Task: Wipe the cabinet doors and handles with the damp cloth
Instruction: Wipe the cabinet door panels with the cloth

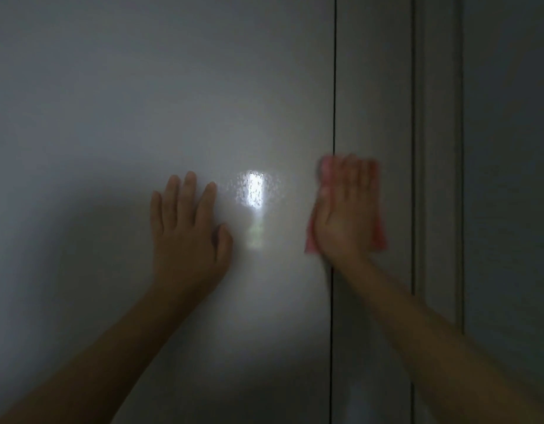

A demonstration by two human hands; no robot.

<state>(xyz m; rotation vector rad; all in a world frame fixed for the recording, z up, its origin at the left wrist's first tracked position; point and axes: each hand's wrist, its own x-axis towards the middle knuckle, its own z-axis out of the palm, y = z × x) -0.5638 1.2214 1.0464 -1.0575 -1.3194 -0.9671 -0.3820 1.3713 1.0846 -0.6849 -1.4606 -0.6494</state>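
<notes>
Right hand (pixel 345 215) flat, fingers straight, pressing pink cloth (pixel 379 237) onto the cabinet across the door gap (pixel 334 87); left hand (pixel 188 228) flat, holding nothing, braced on left door (pixel 111 102), well apart from cloth

Your right hand (pixel 345 209) is smeared by motion blur; its fingertips cannot be separated. It covers most of the pink cloth (pixel 379 237), which shows only as blurred fringes above the fingers and at both sides of the palm, so its fold and full outline cannot be told. That hand and forearm also hide a stretch of the dark seam (pixel 334 87) between the doors. Both your forearms are cut off by the bottom edge. The cabinet door (pixel 111 102) runs out of frame on every side. The dim light leaves the right-hand trim (pixel 437 148) indistinct.
</notes>
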